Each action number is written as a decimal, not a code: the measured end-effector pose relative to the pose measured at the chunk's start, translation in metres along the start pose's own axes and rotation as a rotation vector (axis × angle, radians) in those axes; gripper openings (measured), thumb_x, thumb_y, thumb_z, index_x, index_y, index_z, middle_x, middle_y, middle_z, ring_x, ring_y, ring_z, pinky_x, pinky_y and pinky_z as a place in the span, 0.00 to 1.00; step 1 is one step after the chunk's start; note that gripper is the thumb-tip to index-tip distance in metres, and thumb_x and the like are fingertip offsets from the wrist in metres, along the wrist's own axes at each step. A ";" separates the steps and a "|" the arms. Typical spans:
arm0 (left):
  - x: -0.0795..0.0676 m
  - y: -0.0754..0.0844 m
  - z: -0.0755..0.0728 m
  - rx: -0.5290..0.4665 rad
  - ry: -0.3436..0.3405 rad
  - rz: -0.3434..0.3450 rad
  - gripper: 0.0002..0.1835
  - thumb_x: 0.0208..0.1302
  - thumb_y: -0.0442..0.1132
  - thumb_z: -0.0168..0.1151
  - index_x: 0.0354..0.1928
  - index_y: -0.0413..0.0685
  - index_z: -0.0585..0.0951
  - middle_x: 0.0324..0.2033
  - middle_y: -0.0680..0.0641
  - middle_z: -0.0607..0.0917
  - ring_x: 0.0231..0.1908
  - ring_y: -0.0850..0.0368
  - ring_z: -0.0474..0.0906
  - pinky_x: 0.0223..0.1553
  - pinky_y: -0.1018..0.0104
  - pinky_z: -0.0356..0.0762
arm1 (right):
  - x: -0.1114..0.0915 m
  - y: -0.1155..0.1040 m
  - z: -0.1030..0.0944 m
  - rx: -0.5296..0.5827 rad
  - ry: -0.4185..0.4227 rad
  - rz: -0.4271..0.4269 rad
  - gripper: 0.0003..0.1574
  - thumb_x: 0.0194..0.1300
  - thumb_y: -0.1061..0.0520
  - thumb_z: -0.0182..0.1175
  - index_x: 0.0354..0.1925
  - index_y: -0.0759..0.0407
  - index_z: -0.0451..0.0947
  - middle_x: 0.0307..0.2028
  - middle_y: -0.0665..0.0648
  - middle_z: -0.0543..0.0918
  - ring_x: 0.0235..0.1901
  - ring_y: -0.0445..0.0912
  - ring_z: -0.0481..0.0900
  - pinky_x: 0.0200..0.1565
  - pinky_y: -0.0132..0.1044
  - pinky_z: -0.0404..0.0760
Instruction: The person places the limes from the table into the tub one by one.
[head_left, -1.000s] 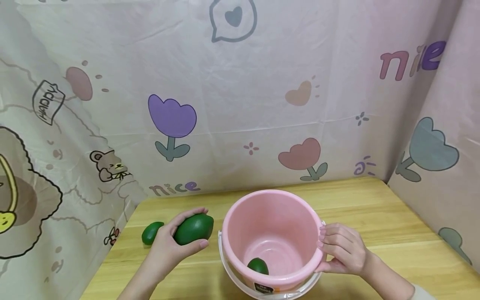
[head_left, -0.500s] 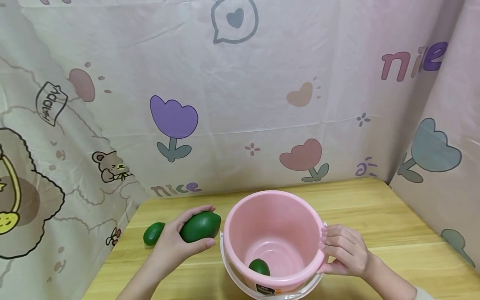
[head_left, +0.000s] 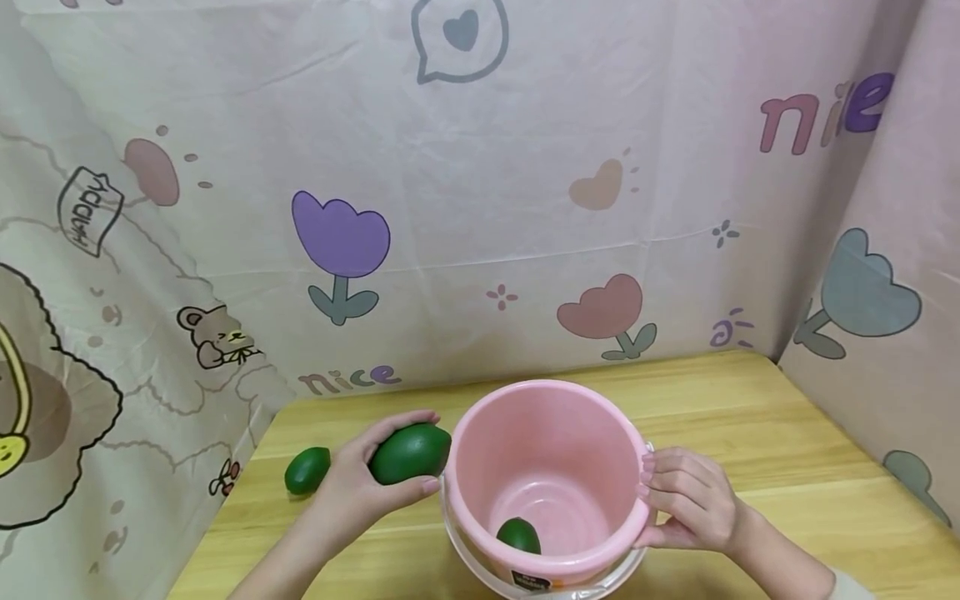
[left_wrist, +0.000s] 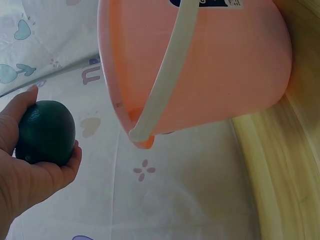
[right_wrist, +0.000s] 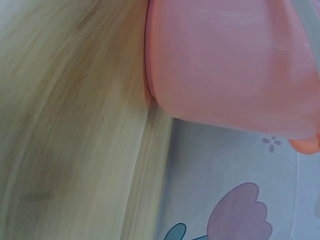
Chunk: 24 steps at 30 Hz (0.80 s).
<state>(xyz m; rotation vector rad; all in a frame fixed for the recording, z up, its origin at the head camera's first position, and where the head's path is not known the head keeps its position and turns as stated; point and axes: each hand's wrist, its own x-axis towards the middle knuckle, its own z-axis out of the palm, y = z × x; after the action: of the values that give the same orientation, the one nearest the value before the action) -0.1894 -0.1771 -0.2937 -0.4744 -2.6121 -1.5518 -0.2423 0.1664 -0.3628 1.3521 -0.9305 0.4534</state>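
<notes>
My left hand (head_left: 352, 483) holds a dark green, smooth oval fruit (head_left: 410, 454) between thumb and fingers, just left of the bucket's rim. In the left wrist view the same fruit (left_wrist: 46, 132) sits in the palm, apart from the bucket. The pink bucket (head_left: 555, 429) stands upright with its mouth facing up. My right hand (head_left: 690, 502) grips the bucket's right rim, fingertips over the edge and thumb lower on the outside; this hand is out of sight in the right wrist view. Inside the bucket lies another green fruit (head_left: 518, 535), partly hidden by the near rim.
A third green fruit (head_left: 307, 470) lies on the wooden table (head_left: 720, 400), behind and left of my left forearm. The bucket's white handle (left_wrist: 167, 75) hangs down on the near side. A printed curtain (head_left: 465, 192) borders the table's back and sides.
My left hand has moved right with the green fruit, closer to the bucket's rim. The right hand and bucket have stayed in place.
</notes>
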 end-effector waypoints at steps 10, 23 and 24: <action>0.006 0.006 0.006 -0.024 -0.034 0.029 0.31 0.47 0.43 0.75 0.56 0.62 0.77 0.54 0.55 0.79 0.50 0.51 0.75 0.44 0.64 0.78 | 0.002 0.000 -0.001 0.009 -0.001 -0.006 0.29 0.60 0.42 0.63 0.18 0.65 0.76 0.18 0.56 0.77 0.21 0.47 0.74 0.30 0.35 0.81; 0.014 0.020 0.006 -0.024 -0.058 0.012 0.31 0.47 0.42 0.75 0.55 0.68 0.76 0.55 0.56 0.78 0.49 0.52 0.75 0.45 0.60 0.77 | 0.001 0.000 -0.001 0.008 -0.009 0.001 0.29 0.60 0.41 0.63 0.19 0.65 0.77 0.19 0.56 0.78 0.21 0.47 0.75 0.32 0.35 0.82; 0.015 0.021 0.007 -0.024 -0.062 0.013 0.31 0.47 0.42 0.75 0.55 0.67 0.76 0.55 0.56 0.78 0.49 0.52 0.75 0.45 0.60 0.77 | 0.001 0.000 -0.001 0.008 -0.009 0.002 0.29 0.60 0.41 0.63 0.19 0.65 0.77 0.18 0.56 0.78 0.21 0.47 0.75 0.32 0.35 0.82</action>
<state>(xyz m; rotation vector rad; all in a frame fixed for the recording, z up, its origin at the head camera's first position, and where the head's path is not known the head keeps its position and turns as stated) -0.1963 -0.1584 -0.2762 -0.5483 -2.6327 -1.5920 -0.2415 0.1671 -0.3622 1.3616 -0.9380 0.4531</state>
